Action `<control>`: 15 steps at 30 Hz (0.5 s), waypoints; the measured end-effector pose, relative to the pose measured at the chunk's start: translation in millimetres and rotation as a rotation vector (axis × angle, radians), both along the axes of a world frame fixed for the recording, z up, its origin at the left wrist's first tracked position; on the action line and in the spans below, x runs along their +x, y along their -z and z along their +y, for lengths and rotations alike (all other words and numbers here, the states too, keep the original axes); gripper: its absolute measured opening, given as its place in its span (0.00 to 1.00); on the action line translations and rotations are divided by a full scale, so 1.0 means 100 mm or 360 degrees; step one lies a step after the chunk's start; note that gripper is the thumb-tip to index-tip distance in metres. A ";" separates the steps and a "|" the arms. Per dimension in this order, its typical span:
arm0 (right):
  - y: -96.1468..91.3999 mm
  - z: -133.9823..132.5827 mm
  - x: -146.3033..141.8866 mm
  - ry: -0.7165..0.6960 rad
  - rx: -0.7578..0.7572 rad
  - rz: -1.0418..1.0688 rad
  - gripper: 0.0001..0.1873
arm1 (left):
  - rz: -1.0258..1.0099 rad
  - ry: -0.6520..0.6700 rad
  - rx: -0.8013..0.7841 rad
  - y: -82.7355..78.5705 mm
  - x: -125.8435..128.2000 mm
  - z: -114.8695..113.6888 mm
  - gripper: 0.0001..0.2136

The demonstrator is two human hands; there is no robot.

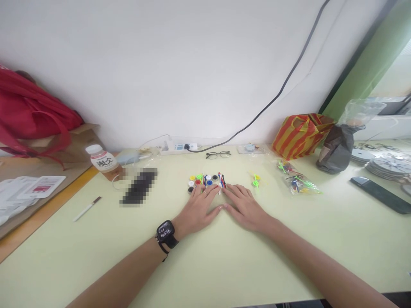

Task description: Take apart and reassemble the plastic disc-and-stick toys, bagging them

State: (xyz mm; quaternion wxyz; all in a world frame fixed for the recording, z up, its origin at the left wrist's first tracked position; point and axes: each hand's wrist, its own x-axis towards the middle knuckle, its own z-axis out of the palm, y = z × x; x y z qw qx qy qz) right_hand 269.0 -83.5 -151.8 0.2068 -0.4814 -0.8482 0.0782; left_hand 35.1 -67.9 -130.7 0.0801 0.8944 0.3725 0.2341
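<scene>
Small round coloured discs in white, yellow, green, red, blue and black lie in a cluster on the table. To their right is a bundle of thin plastic sticks in red, blue, white and black. My left hand rests palm down just below the discs, fingers stretched out, its fingertips at the discs and sticks. My right hand lies flat beside it, fingertips at the sticks' right side. Both hands look open, their thumb tips nearly meeting. A yellow and green plastic piece lies right of my right hand.
Eyeglasses and a power strip sit along the wall. A drink bottle and a knife-like white stick are on the left. Rightward are plastic packets, a striped bag and a dark case.
</scene>
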 end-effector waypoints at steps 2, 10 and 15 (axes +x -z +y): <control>-0.01 0.01 0.00 -0.0020 -0.0008 0.0030 0.28 | -0.0051 0.0031 -0.0001 -0.02 0.01 0.00 0.21; -0.02 0.02 0.01 -0.0040 -0.0023 0.0077 0.28 | -0.0068 0.0106 -0.0009 -0.07 0.01 -0.02 0.12; 0.01 0.03 0.02 -0.0050 -0.0020 0.0136 0.28 | -0.0100 0.0145 -0.0039 -0.07 0.01 -0.03 0.15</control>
